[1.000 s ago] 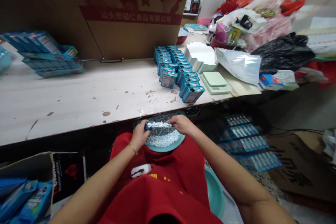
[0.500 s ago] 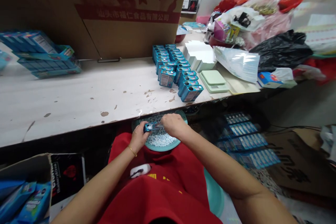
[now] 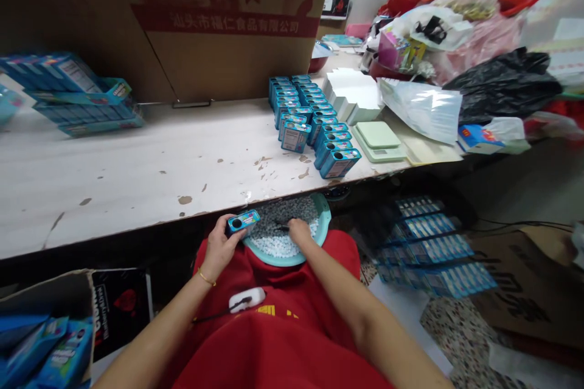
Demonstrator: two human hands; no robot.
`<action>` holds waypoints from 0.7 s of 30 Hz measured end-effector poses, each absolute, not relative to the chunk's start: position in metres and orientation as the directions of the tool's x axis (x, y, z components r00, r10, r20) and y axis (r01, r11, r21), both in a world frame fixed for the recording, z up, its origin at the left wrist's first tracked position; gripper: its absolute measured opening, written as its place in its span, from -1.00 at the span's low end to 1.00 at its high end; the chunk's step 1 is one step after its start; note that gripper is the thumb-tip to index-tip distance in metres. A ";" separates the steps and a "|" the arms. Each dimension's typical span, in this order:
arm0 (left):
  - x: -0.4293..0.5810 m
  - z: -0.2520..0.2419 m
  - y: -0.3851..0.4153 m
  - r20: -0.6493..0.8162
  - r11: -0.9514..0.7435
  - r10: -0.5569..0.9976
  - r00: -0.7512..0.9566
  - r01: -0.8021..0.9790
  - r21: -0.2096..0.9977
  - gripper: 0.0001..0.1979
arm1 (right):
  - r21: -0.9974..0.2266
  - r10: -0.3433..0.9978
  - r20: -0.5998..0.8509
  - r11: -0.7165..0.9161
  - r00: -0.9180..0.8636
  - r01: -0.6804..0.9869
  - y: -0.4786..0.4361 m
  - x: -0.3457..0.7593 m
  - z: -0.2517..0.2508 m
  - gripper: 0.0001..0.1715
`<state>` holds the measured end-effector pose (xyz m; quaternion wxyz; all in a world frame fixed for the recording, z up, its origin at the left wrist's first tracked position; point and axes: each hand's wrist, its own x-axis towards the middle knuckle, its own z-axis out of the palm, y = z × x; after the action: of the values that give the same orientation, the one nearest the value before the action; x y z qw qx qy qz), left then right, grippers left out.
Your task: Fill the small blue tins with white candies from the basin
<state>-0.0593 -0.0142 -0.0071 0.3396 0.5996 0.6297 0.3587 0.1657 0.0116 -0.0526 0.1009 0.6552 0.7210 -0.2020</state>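
My left hand [image 3: 218, 250] is closed around a small blue tin [image 3: 244, 220], held upright at the near left rim of a turquoise basin [image 3: 325, 219]. A dark round opening shows in the tin's top. Small white and pale blue pellets [image 3: 277, 247] fill much of the basin, which rests at my lap. Down among the pellets, my right hand [image 3: 300, 232] is closed on a small scoop [image 3: 283, 226]; its bowl is mostly hidden. On the table edge beyond stand two rows of similar blue tins [image 3: 338, 162], several with dark openings on top.
A pale green scale [image 3: 378, 140] and stacked white cards [image 3: 351, 91] lie right of the rows. Blue display boxes [image 3: 91, 103] sit at the left, before a large carton [image 3: 228, 61]. Trays of blue packs [image 3: 438, 249] are low at the right; an open box [image 3: 50, 282] is low left.
My right hand has dropped from beside the tin's opening into the pellets with the scoop. My left hand has moved slightly left, still holding the tin.
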 end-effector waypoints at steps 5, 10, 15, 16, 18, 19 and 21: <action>-0.061 -0.007 -0.017 0.001 0.030 0.998 -0.063 0.492 0.870 -0.62 | -0.394 0.903 -0.407 -0.038 -0.137 0.918 0.017 0.135 -0.084 -0.57; -0.062 -0.009 -0.017 0.012 0.029 0.997 -0.080 0.485 0.874 -0.62 | -0.560 0.918 -0.352 -0.051 -0.181 0.827 0.015 0.174 -0.077 -0.60; -0.053 -0.009 -0.014 0.023 0.006 0.998 -0.050 0.512 0.859 -0.62 | -0.696 0.936 -0.262 -0.015 -0.235 0.718 0.009 0.220 -0.025 -0.65; -0.049 -0.008 -0.013 0.027 -0.008 0.999 -0.028 0.527 0.850 -0.62 | -0.715 0.940 -0.232 0.011 -0.252 0.700 0.009 0.225 -0.011 -0.66; -0.040 -0.005 -0.011 0.037 -0.049 0.999 0.034 0.560 0.827 -0.63 | -0.700 0.936 -0.190 0.082 -0.296 0.709 0.009 0.229 0.016 -0.65; -0.035 -0.004 -0.009 0.040 -0.070 0.997 0.064 0.579 0.812 -0.63 | -0.668 0.929 -0.183 0.123 -0.322 0.734 0.010 0.229 0.029 -0.63; -0.026 -0.002 -0.007 0.045 -0.109 0.992 0.118 0.619 0.778 -0.65 | -0.564 0.906 -0.195 0.210 -0.376 0.798 0.012 0.221 0.052 -0.59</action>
<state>-0.0260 -0.0071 -0.0025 0.3092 0.6806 0.5917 0.3017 0.2212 0.0118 0.0518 -0.0893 0.5516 0.7726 -0.3015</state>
